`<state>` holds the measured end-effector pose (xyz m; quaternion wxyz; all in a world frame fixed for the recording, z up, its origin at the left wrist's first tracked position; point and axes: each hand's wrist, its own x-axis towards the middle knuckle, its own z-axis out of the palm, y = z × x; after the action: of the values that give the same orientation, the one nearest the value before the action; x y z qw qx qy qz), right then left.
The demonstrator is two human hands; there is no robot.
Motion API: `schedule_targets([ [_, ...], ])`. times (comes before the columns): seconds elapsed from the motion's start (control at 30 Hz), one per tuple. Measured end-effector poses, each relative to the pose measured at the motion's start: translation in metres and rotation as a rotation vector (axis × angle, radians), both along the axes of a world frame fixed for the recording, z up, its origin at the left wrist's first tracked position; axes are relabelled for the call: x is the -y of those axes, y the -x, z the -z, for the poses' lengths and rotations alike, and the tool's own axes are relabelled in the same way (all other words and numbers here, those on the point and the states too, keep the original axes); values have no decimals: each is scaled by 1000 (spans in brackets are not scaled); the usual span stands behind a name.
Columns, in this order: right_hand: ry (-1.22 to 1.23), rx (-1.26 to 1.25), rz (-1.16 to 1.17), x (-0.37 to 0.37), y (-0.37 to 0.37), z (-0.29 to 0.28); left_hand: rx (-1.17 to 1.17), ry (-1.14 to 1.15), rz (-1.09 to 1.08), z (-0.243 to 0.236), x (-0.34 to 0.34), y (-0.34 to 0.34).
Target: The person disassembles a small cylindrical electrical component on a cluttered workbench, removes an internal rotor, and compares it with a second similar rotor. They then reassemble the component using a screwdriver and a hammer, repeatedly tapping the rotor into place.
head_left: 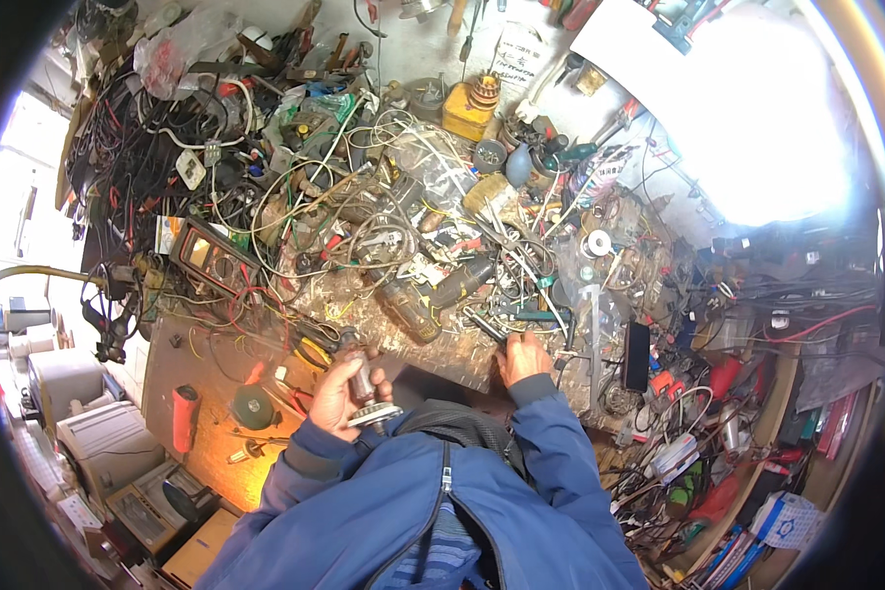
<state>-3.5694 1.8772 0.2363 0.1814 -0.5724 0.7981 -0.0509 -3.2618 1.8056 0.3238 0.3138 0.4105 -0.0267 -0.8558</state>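
Blue zip-front jacket (364,521) nearest; left hand (337,398) grasping silvery flanged metal cylinder (364,385); right hand (524,360) at wooden bench (452,356), grip unclear.

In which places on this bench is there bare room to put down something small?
Brown board: a small patch between the red cylinder and the green round piece. Bench wood: a narrow, debris-speckled strip between the power drill and the right hand. Crowded: upper left, with tangled black cables, and around the black smartphone.
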Motion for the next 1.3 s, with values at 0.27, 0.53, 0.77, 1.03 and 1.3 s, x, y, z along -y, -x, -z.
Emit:
schedule_targets([
  [0.27,-214,-178,-112,9,22,19,29,80,115,-19,-21,-2],
  [0.53,452,1779,469,-10,26,-116,-35,422,695,-45,0,51],
  [0.77,454,1774,355,-22,-5,-140,-72,481,965,-61,4,85],
  [1.03,628,1274,346,-35,2,-162,-54,469,1009,-63,-5,89],
  [1.3,586,1242,316,-38,5,-167,-23,466,1015,-58,-8,84],
])
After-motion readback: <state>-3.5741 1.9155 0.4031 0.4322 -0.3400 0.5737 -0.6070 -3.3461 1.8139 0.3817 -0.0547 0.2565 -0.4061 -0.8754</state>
